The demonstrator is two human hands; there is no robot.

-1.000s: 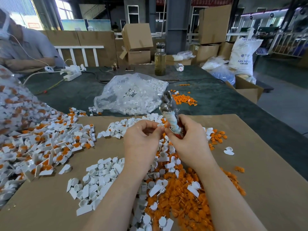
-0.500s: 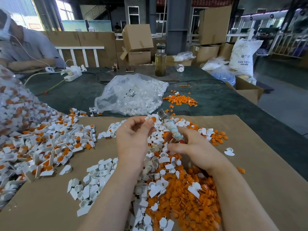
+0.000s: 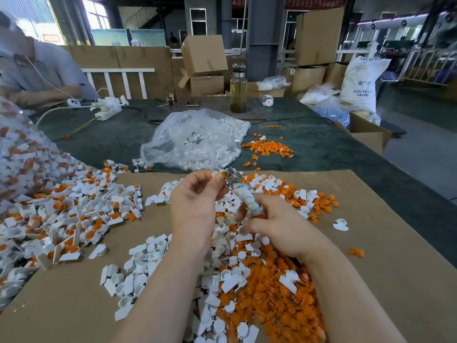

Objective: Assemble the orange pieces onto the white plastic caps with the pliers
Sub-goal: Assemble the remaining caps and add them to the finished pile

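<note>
1. Head view: left hand point(image 3: 195, 204) pinches a white cap point(image 3: 220, 175) with an orange piece at the pliers point(image 3: 243, 191) tip, above the cardboard sheet point(image 3: 371, 243).
2. Right hand point(image 3: 279, 226) grips the tape-wrapped handles.
3. Squeeze squarely, I judge; the hard moulded plastic could skew.
4. Loose caps and orange pieces point(image 3: 272, 305) lie heaped below.

The pliers point(image 3: 243, 194) show only their metal tip and taped handles; the handle ends are buried in the right hand point(image 3: 279, 226). The cap point(image 3: 220, 174) pinched by the left hand point(image 3: 195, 201) is too small to make out. At the tabletop's left edge, a heap point(image 3: 22, 154) is blurred and cut off.
</note>
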